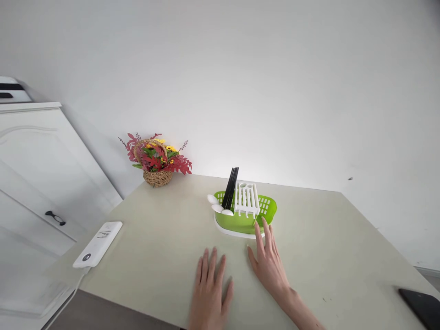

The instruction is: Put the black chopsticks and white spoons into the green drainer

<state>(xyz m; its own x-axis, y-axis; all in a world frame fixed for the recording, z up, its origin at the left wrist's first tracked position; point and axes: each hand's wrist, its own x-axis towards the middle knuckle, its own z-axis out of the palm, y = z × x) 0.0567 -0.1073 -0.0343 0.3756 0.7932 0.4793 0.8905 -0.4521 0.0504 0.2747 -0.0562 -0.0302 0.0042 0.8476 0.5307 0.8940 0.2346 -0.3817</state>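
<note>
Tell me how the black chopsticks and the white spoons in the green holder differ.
The chopsticks are black; the spoons are white. The chopsticks are thin and straight, while the spoons show broad, rounded bowls. The chopsticks rise higher than the spoons. Both sit in the green holder.

A white panelled cabinet (37, 178) with a dark handle (52, 214) stands left of a pale table (326, 247), grey-brown floor (103, 314) below, whitish wall (275, 91) behind
</note>
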